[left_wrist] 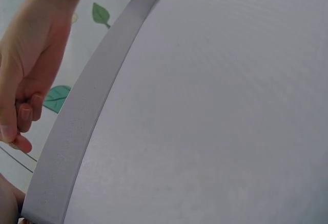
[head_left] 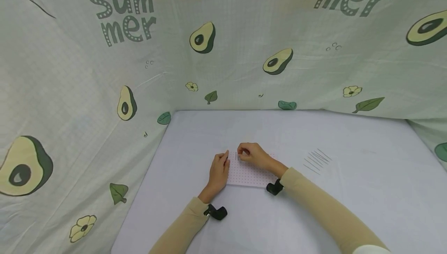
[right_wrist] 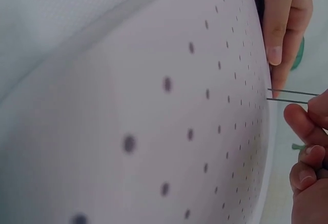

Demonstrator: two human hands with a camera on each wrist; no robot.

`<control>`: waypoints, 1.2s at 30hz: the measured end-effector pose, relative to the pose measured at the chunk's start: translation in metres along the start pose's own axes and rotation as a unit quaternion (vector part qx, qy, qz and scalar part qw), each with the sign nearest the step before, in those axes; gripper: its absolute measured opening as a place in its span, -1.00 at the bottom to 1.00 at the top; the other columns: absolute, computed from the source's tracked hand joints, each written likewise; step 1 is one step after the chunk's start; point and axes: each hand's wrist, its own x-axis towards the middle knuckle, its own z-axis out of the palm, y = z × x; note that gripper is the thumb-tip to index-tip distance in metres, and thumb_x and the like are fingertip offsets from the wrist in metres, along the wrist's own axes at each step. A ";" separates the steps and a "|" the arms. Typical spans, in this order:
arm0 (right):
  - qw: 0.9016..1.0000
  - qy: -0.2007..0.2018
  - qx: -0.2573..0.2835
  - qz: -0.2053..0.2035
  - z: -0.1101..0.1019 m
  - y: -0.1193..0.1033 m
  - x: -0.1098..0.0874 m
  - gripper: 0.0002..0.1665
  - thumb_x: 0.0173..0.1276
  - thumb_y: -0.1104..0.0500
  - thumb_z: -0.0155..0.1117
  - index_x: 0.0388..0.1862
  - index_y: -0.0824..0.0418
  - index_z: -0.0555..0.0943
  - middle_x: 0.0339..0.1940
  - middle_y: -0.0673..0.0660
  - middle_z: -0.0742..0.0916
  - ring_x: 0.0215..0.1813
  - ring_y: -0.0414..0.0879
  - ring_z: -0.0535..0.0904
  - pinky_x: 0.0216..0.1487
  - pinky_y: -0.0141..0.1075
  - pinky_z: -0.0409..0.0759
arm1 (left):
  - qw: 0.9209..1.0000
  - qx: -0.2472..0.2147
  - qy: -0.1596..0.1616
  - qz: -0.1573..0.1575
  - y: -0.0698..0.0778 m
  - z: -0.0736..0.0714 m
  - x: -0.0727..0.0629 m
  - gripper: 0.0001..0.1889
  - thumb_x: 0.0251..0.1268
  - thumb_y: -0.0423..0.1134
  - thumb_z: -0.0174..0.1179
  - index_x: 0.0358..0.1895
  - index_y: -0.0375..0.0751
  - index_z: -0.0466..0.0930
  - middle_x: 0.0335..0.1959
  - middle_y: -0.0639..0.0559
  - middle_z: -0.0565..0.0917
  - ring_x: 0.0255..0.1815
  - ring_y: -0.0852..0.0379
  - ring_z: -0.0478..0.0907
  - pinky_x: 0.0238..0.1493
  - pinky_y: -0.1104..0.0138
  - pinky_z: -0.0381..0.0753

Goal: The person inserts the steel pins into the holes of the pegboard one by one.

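A white board (head_left: 246, 174) dotted with rows of small holes lies on the table. My left hand (head_left: 219, 171) holds its left edge; in the right wrist view the left thumb (right_wrist: 275, 55) lies along that edge. Over the board's far left part, my right hand (head_left: 256, 156) pinches a thin dark rod (right_wrist: 289, 101) between thumb and index finger, the other fingers curled. Beside it a second thin rod (head_left: 235, 156) stands upright from the board. The left wrist view shows mostly the board's plain side wall (left_wrist: 97, 85) and the right hand (left_wrist: 31, 75) above it.
Several thin dark rods (head_left: 317, 160) lie loosely side by side on the white table (head_left: 349, 199), right of the board. A printed cloth (head_left: 237, 21) with avocados and leaves hangs behind and along the left. Black wrist cameras (head_left: 218, 213) sit on both forearms.
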 end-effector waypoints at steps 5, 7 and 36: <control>1.000 -0.008 0.009 0.006 -0.002 -0.002 -0.002 -0.92 0.34 0.36 0.30 -0.22 0.23 0.63 -0.32 -0.02 0.65 -0.25 -0.10 0.47 -0.18 -0.29 0.49 | 1.000 -0.001 0.001 0.003 0.002 0.001 -0.001 -0.58 0.56 -0.36 0.00 0.37 -0.48 0.38 0.06 -0.26 0.49 -0.08 -0.03 0.45 -0.08 0.15 0.48; 1.000 -0.011 0.013 0.010 -0.003 -0.002 -0.003 -0.92 0.34 0.34 0.32 -0.21 0.24 0.63 -0.29 -0.02 0.67 -0.20 -0.07 0.50 -0.11 -0.26 0.51 | 1.000 0.001 0.001 0.000 0.001 0.001 -0.001 -0.58 0.56 -0.36 0.00 0.37 -0.47 0.38 0.06 -0.26 0.49 -0.08 -0.03 0.45 -0.08 0.15 0.49; 0.996 0.068 -0.014 0.050 -0.055 0.011 -0.027 -0.89 0.27 0.26 0.46 -0.28 0.22 0.67 -0.48 -0.03 0.53 -0.37 -0.12 0.37 -0.35 -0.35 0.34 | 1.000 0.000 -0.002 -0.001 0.005 -0.003 -0.003 -0.57 0.55 -0.37 -0.01 0.38 -0.46 0.37 0.11 -0.28 0.48 0.04 -0.09 0.47 0.02 0.10 0.49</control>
